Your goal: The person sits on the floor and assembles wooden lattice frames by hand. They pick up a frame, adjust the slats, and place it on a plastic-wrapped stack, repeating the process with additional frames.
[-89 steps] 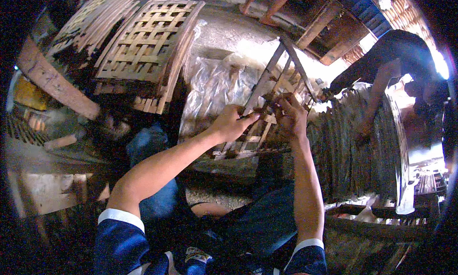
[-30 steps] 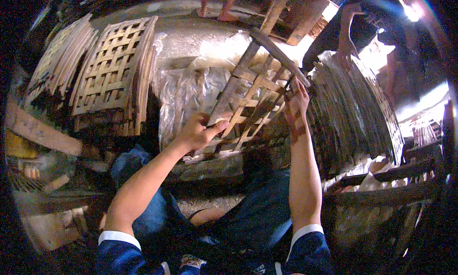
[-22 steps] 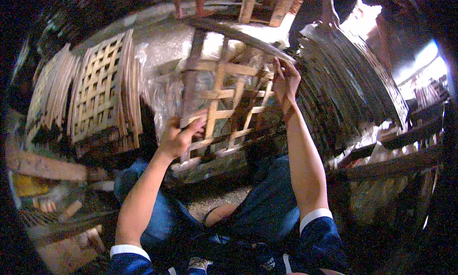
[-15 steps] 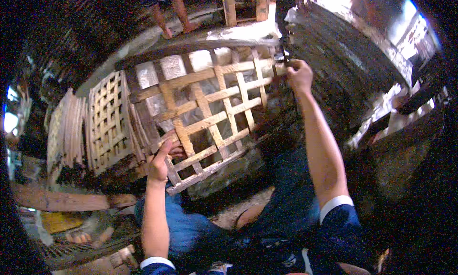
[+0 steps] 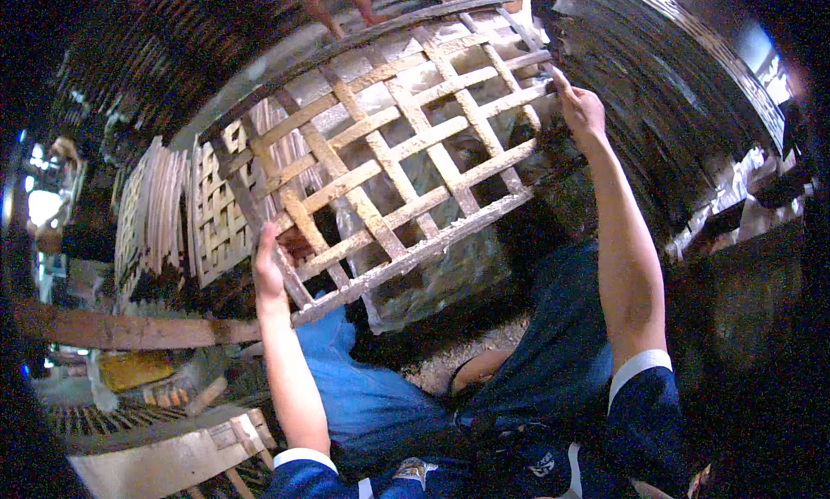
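Observation:
Between my hands a woven lattice panel of pale wooden or bamboo strips hangs tilted above my lap, its right end higher than its left. My left hand grips the lower left end, fingers passing behind the strips. At the right end, my right hand holds the edge frame near its upper half. Through the gaps shows a block wrapped in clear plastic, partly hidden by the panel.
On the left stand stacked lattice panels on edge. Dark layered sheets lean at the right. A wooden beam runs at lower left, near a yellow object. Another person's legs show at the far side.
The lattice panel has been raised and shifted to the right, with both hands still on it. More of the plastic-wrapped block shows below it.

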The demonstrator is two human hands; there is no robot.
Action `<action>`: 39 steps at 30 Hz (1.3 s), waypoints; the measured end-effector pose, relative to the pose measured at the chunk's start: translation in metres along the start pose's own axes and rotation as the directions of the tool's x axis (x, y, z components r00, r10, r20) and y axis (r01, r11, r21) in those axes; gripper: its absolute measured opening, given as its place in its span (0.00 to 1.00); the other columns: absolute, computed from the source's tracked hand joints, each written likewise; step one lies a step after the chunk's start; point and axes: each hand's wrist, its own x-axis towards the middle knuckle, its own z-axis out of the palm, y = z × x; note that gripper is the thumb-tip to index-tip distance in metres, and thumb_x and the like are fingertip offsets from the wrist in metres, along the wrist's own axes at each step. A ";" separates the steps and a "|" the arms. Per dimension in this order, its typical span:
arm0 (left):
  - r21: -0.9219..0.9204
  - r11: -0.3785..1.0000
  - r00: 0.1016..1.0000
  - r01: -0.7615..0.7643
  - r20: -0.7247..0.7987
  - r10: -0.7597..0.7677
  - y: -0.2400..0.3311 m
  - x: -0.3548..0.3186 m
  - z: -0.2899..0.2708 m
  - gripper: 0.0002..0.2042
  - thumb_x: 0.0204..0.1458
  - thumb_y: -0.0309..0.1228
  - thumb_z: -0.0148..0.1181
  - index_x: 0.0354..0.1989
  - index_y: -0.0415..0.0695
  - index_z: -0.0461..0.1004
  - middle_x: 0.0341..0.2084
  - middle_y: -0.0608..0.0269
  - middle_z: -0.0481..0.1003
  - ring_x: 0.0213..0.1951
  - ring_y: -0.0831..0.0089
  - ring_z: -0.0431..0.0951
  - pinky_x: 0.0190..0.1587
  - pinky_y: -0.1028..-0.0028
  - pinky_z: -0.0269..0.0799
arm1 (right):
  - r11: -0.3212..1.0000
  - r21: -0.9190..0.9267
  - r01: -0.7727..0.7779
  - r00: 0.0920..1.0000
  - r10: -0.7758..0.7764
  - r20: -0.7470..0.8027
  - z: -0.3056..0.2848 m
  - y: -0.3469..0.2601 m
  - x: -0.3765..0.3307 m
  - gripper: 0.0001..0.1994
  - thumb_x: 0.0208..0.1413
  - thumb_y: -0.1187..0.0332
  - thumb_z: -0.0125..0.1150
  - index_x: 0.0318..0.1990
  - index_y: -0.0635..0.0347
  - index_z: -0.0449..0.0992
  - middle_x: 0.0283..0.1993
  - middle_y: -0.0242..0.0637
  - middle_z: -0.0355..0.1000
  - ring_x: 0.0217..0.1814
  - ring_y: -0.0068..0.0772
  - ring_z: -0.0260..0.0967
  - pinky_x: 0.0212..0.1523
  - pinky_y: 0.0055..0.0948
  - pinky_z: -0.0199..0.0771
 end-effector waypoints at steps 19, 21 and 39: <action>-0.104 0.994 0.990 0.031 -0.137 -0.045 -0.008 0.029 -0.002 0.18 0.57 0.49 0.53 0.46 0.48 0.71 0.32 0.67 0.73 0.37 0.73 0.74 0.41 0.61 0.77 | 0.968 0.010 0.251 0.962 -0.248 -0.113 -0.003 -0.018 -0.008 0.24 0.63 0.47 0.48 0.41 0.59 0.80 0.30 0.39 0.78 0.32 0.30 0.75 0.37 0.30 0.72; -0.107 0.994 0.987 0.024 -0.158 -0.041 -0.014 0.037 -0.006 0.19 0.57 0.50 0.53 0.45 0.48 0.71 0.31 0.68 0.72 0.34 0.73 0.73 0.40 0.62 0.77 | 0.914 0.192 0.357 0.929 -0.326 -0.175 0.011 -0.002 -0.002 0.19 0.63 0.51 0.53 0.35 0.59 0.78 0.22 0.26 0.69 0.24 0.15 0.60 0.28 0.20 0.62; -0.124 0.992 0.967 -0.003 -0.252 -0.028 -0.010 0.041 0.003 0.12 0.55 0.40 0.58 0.43 0.48 0.73 0.34 0.71 0.74 0.35 0.77 0.72 0.40 0.72 0.69 | 0.825 0.253 0.505 0.850 -0.527 0.021 0.022 -0.023 -0.023 0.32 0.47 0.58 0.72 0.57 0.64 0.67 0.52 0.43 0.71 0.52 0.33 0.68 0.54 0.30 0.66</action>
